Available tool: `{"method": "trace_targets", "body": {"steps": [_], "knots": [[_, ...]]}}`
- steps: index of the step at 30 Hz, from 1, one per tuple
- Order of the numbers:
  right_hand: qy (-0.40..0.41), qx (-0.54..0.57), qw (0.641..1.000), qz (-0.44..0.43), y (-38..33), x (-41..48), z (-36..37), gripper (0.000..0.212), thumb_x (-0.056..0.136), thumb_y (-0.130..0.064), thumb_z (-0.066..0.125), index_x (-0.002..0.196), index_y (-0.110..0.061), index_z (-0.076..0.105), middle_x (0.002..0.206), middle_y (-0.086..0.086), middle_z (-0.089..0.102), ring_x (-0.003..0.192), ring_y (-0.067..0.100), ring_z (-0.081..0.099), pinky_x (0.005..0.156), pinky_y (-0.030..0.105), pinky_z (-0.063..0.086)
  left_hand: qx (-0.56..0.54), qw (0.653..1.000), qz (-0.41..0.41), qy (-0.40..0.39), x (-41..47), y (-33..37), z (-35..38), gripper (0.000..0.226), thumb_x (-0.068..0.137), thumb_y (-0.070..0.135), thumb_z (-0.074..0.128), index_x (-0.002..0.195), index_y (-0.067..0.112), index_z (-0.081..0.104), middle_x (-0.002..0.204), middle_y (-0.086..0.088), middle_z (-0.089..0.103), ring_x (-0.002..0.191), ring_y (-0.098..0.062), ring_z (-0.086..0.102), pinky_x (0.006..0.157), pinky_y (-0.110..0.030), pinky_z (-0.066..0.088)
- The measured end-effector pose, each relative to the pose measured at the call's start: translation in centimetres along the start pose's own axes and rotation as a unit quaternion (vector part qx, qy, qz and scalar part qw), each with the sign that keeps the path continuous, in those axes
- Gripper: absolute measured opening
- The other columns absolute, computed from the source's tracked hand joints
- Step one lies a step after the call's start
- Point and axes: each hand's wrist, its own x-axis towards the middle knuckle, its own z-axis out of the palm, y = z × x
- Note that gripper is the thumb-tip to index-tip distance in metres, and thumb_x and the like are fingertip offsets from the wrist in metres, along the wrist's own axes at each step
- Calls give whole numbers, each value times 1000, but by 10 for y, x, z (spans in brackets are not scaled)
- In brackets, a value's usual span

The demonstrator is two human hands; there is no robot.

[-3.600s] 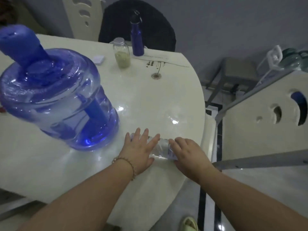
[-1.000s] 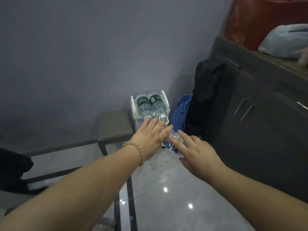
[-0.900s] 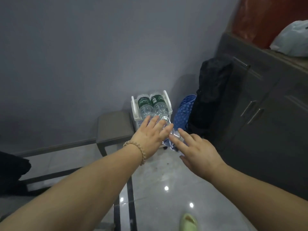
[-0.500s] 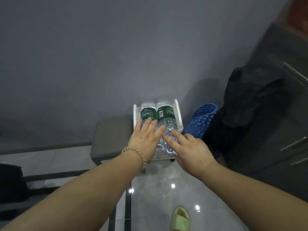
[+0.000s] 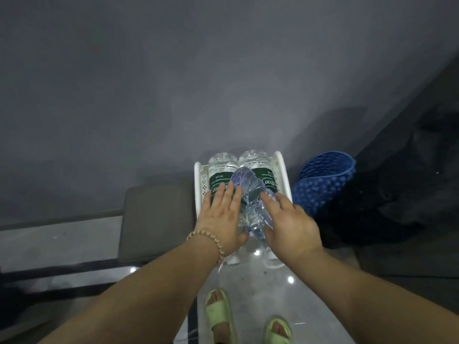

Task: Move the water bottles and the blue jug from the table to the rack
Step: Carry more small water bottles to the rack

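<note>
A clear water bottle lies lengthwise between my two hands, just above the white rack on the floor by the wall. My left hand presses its left side with flat fingers and my right hand presses its right side. Two water bottles with green labels lie side by side in the rack underneath, bases toward the wall. The blue jug and the table are out of view.
A grey stool stands left of the rack. A blue dotted mat leans to the right, with a dark bag beyond it. My feet in green slippers stand on the glossy floor.
I have stepped closer to the rack and bent over it. Both hands carried the clear bottle forward and down, so it now lies over the two bottles in the rack.
</note>
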Motion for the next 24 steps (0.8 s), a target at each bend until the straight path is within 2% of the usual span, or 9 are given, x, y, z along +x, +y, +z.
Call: {"method": "trace_targets", "body": {"steps": [5, 8, 13, 17, 20, 24], "knots": [[26, 27, 997, 71, -29, 46, 21, 74, 86, -37, 62, 145, -34, 18, 149, 1, 24, 111, 24, 51, 76, 33, 50, -10, 999, 27, -28, 48, -23, 23, 104, 83, 72, 34, 143, 11, -26, 154, -7, -26, 141, -23, -22, 115, -48, -9], [19, 44, 993, 108, -43, 65, 32, 76, 85, -38, 63, 146, -32, 17, 151, 5, 20, 114, 26, 50, 78, 34, 51, -26, 997, 49, -52, 68, -39, 37, 102, 83, 72, 30, 142, 11, -27, 154, -6, -25, 141, -22, -23, 116, -47, -6], [11, 84, 983, 162, -60, 79, 48, 74, 87, -40, 61, 145, -34, 15, 153, 3, 15, 118, 24, 46, 84, 33, 46, -80, 983, 123, -114, 81, -62, 51, 114, 74, 77, 40, 146, 14, -21, 152, -3, -32, 137, -16, -31, 117, -44, -6], [3, 88, 984, 153, -68, 86, 58, 72, 91, -41, 52, 148, -32, 9, 157, 2, 10, 131, 25, 33, 95, 33, 40, -41, 984, 143, -102, 81, -70, 57, 113, 75, 78, 39, 145, 12, -21, 151, -4, -33, 136, -17, -33, 116, -46, -8], [-7, 68, 990, 123, -68, 92, 67, 74, 92, -43, 46, 150, -25, 4, 159, 3, 2, 141, 23, 15, 109, 38, 27, -32, 984, 144, -98, 80, -78, 58, 114, 74, 81, 34, 145, 11, -22, 151, -5, -32, 136, -18, -32, 116, -46, -8], [-14, 52, 993, 109, -68, 93, 76, 75, 93, -44, 43, 150, -25, -3, 159, 3, -5, 144, 24, 7, 113, 42, 20, -19, 984, 139, -105, 77, -87, 59, 118, 70, 87, 28, 143, 11, -26, 150, -5, -34, 137, -19, -31, 115, -46, -8]]}}
